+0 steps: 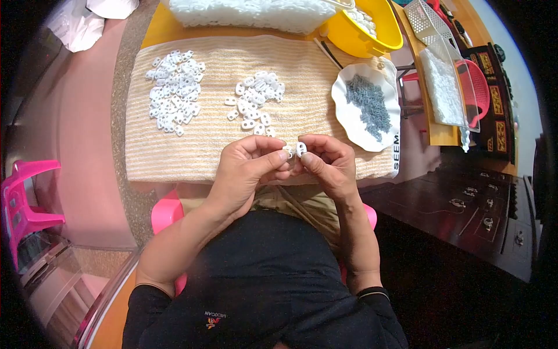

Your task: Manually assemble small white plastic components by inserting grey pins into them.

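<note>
Both hands meet just above the near edge of a striped towel. My left hand (253,163) pinches a small white plastic piece (288,151) between thumb and fingers. In my right hand (328,166) is an oval white plastic piece with two holes (301,149), held upright beside the other one. Whether the two pieces touch is hard to make out. Just beyond my hands lies a loose pile of oval two-hole white pieces (256,96). Farther left is a larger pile of smaller, blockier white pieces with holes (176,87).
The striped towel (218,151) covers the table. A scalloped white plate (343,116) at the right holds small grey parts (369,104). At the back are a clear bin of white pieces (250,14) and a yellow basket (372,46). A pink stool (35,218) stands left.
</note>
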Demonstrator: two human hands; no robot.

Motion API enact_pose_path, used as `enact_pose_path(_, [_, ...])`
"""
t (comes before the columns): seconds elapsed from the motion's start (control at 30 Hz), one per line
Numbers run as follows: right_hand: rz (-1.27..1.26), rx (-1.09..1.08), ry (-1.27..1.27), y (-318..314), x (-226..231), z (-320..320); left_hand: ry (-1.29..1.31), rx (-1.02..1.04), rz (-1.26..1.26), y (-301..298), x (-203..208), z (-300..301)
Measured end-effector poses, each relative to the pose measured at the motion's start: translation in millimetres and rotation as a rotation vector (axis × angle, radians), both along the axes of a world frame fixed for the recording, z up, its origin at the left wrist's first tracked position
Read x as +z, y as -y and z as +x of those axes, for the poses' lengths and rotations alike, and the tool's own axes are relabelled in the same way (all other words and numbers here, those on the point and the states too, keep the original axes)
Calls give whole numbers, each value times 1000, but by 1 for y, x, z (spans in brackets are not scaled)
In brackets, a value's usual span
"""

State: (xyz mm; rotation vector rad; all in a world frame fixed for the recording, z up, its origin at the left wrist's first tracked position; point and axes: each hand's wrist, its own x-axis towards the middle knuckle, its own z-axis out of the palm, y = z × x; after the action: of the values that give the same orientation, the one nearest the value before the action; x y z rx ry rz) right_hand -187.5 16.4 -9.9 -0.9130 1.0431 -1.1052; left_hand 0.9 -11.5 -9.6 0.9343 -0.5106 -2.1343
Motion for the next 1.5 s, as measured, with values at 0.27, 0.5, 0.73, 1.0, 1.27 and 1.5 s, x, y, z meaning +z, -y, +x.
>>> enact_pose_path(0.27, [-6, -19, 13, 0, 1, 1, -7, -6, -11, 0, 0, 0])
enact_pose_path(0.5, [-11, -10, 12, 0, -3, 0, -12, -6, -6, 0, 1, 0])
enact_pose_path(0.73, [-3, 4, 13, 0, -5, -3, -26, 5, -5, -2, 1, -1])
enact_pose_path(1.0, [0, -1, 30, 0, -6, -2, -15, 14, -8, -2, 1, -1])
enact_pose_path(1.27, [33, -7, 105, -1, -4, 0, -19, 16, -25, -3, -1, -3])
enact_pose_path(1.5, [57, -16, 134, 0, -6, 1, -17, 29, -17, -3, 2, -2])
